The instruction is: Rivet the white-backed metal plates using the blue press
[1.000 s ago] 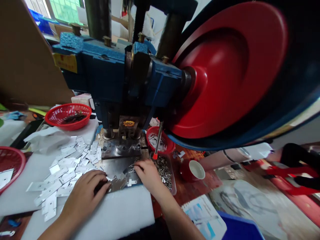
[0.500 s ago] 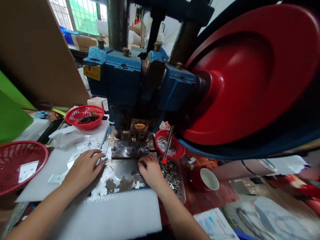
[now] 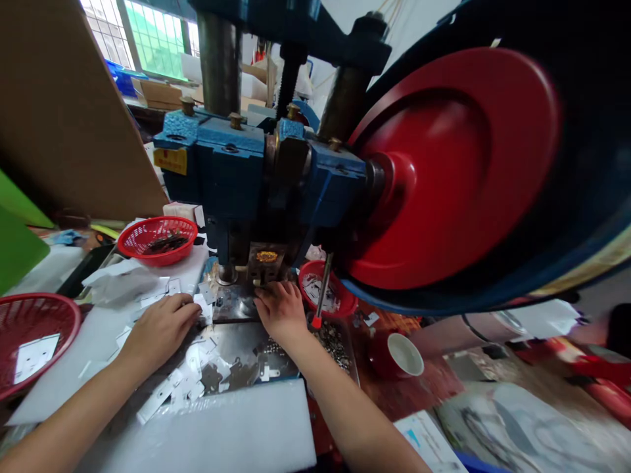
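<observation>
Press die at my right hand, metal pieces beside my left hand, can't tell if either's gripping anything tbh.

A single head-worn camera looks forward and down, close in front of the blue press.

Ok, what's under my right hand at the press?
Your right hand covers part of the metal block, whose left side shows. Anything directly beneath the palm or fingertips is hidden from this view.
</observation>
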